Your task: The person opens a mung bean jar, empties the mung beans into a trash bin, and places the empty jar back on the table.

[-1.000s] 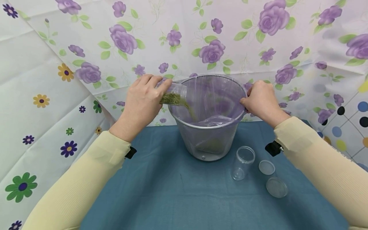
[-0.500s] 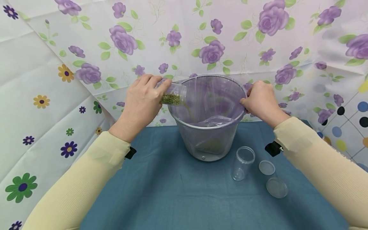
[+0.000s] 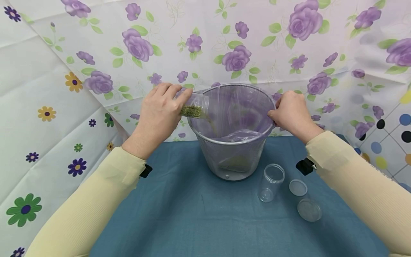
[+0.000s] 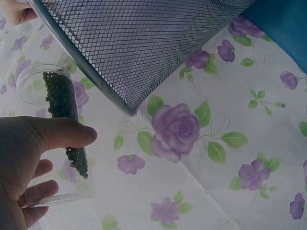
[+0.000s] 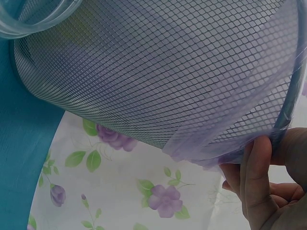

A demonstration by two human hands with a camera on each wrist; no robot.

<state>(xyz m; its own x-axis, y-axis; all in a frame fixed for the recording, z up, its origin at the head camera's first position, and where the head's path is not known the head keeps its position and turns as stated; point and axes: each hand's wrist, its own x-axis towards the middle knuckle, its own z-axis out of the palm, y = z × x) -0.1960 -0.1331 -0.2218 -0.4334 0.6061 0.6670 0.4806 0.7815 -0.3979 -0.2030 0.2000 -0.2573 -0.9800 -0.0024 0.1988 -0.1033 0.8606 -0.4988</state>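
My left hand (image 3: 162, 116) grips a clear plastic jar (image 3: 204, 101) tipped on its side at the left rim of a silver mesh wastebasket (image 3: 210, 157). Small green beans (image 3: 191, 111), which look like mung beans, lie along the jar's lower side, and a thin stream falls from its mouth into the basket. The thumb crosses the jar (image 4: 88, 189) in the left wrist view. A sheer purple bag (image 3: 231, 110) lines the basket. At the right rim, my right hand (image 3: 292, 112) pinches the bag's edge against the rim; its folded-over edge (image 5: 201, 139) shows in the right wrist view.
An uncapped clear jar (image 3: 270, 184) stands right of the basket on the blue cloth (image 3: 199, 221). Two round clear lids (image 3: 298, 187) lie flat beside it, under the right forearm. A flowered sheet (image 3: 208, 64) hangs close behind the basket.
The beans in the tilted jar have dropped slightly in level, and the stream is thinner than a second ago. Both hands and the basket stay in place.
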